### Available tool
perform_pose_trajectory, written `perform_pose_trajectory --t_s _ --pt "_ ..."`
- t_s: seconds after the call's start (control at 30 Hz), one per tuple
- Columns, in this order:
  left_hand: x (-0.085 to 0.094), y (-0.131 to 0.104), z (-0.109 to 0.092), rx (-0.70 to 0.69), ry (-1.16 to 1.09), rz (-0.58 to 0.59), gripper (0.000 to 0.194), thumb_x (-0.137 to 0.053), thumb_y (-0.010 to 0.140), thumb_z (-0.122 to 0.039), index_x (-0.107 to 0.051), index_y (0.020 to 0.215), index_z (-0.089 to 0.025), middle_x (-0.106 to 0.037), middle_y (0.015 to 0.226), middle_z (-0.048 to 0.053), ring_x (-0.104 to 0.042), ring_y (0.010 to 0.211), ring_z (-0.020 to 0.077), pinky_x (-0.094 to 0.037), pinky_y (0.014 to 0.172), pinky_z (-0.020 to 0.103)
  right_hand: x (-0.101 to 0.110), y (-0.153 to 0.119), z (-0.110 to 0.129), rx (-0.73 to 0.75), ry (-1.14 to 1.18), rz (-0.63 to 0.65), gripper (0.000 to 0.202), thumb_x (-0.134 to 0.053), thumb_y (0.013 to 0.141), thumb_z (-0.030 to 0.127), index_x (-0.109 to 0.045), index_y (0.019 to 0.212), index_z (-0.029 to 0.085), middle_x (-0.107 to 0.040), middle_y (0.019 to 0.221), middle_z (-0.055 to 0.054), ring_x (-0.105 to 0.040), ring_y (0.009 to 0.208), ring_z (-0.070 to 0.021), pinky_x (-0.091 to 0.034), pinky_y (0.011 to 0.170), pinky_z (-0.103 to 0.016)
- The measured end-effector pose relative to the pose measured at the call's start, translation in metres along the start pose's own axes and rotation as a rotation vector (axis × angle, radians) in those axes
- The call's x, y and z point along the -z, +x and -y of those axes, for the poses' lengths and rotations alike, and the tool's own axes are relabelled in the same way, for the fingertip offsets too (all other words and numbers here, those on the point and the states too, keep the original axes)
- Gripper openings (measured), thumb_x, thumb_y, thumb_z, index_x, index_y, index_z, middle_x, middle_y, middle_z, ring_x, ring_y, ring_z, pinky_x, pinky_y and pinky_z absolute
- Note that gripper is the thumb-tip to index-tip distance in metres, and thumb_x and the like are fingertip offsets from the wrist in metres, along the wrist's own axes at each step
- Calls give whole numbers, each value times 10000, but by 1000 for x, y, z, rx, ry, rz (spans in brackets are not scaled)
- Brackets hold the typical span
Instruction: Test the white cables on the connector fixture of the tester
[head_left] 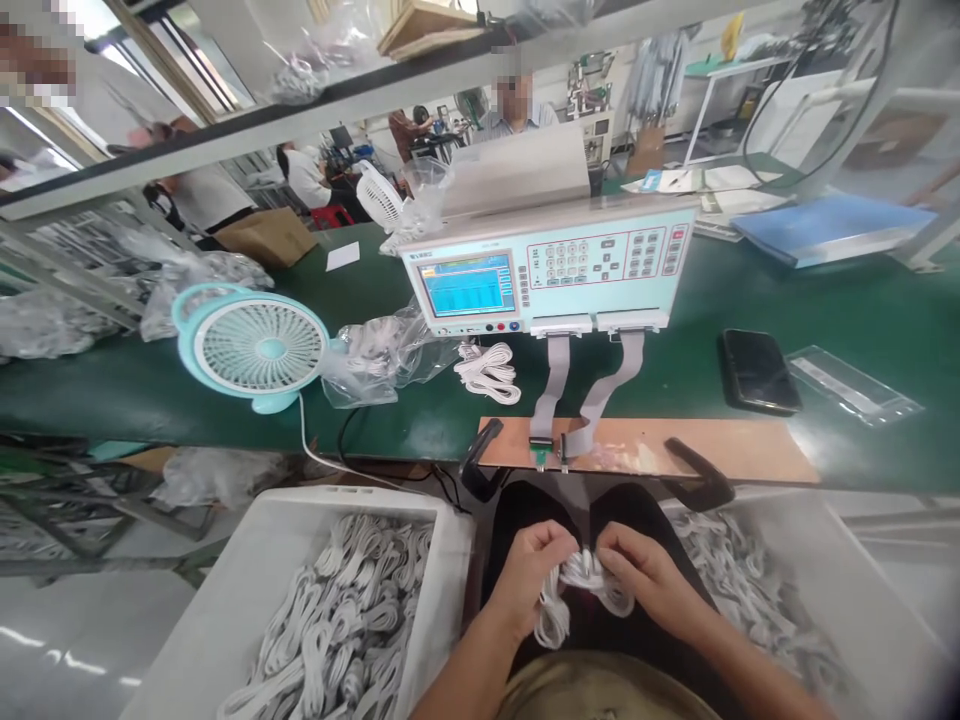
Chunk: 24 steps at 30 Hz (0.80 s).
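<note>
A coiled white cable [553, 612] is between my two hands, above my lap. My left hand [536, 570] has its fingers closed on one side of the bundle, and loops hang below it. My right hand [649, 570] pinches the other side, close to the left fingertips. The cable ends at my fingers are too small to make out. Ahead, a light-blue tester [555, 265] with a lit screen stands on the green table. Two grey ribbon cables [600, 395] run from it to small connectors [541, 450] at the table's front edge.
White bins of coiled cables stand left [247, 540] and right [817, 530] of my legs. A fan [259, 350], a cable bundle [487, 372], a phone [759, 370] and a blue folder [832, 225] lie or stand on the table. Black clamps [697, 472] project at its edge. People are beyond.
</note>
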<state>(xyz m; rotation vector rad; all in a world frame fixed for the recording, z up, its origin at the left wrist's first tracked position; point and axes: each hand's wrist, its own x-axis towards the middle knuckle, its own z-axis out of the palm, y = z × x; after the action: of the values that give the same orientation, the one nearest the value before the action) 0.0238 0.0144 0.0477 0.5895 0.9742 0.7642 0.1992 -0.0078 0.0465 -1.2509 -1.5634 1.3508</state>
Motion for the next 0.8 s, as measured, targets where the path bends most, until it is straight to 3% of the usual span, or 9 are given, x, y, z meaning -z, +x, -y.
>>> perform_pose_trajectory --t_s 0.17,0.3,0.4,0.47,0.6,0.8 --pt "6 2 14 39 55 -105 285 -758 562 -353 -568 581 -140 -494 448 -32 -381 384 55 -254 411 192 -10 5 2 83 -119 70 193 -381 925 299 -523 836 204 -539 765 -5 -506 695 -151 -413 645 -253" --pt "22 12 36 92 108 -169 319 -746 558 -392 -528 571 -160 -410 370 -68 -309 323 43 -191 371 183 -29 0 -53 2 -392 89 178 -379 885 183 -556 886 189 -571 833 -40 -549 772 -178 -442 703 -277" --pt "42 16 44 17 268 -285 277 -704 613 -395 -555 592 -163 -385 359 -78 -305 323 44 -184 368 175 -39 -7 -95 15 -683 178 208 -401 846 116 -599 876 175 -588 840 -62 -561 784 -192 -445 719 -284" --pt "54 19 44 -41 336 -309 228 -667 655 -379 -590 637 -164 -405 385 -73 -330 345 48 -214 380 171 -43 -8 -110 20 -896 137 255 -397 846 94 -614 966 155 -600 912 -100 -558 858 -229 -435 768 -326" --pt "59 25 45 -56 364 -325 204 -663 649 -359 -600 646 -165 -423 426 -70 -366 367 51 -253 399 170 -56 3 -118 47 -1111 117 318 -451 800 80 -626 1066 87 -570 1105 -194 -479 1055 -339 -306 952 -481" --pt "56 30 58 -47 335 -327 227 -665 637 -380 -591 639 -165 -454 497 -59 -396 365 51 -257 385 176 -75 18 -130 84 -1151 178 291 -480 735 42 -695 925 89 -609 1069 -190 -458 1100 -333 -197 1048 -465"
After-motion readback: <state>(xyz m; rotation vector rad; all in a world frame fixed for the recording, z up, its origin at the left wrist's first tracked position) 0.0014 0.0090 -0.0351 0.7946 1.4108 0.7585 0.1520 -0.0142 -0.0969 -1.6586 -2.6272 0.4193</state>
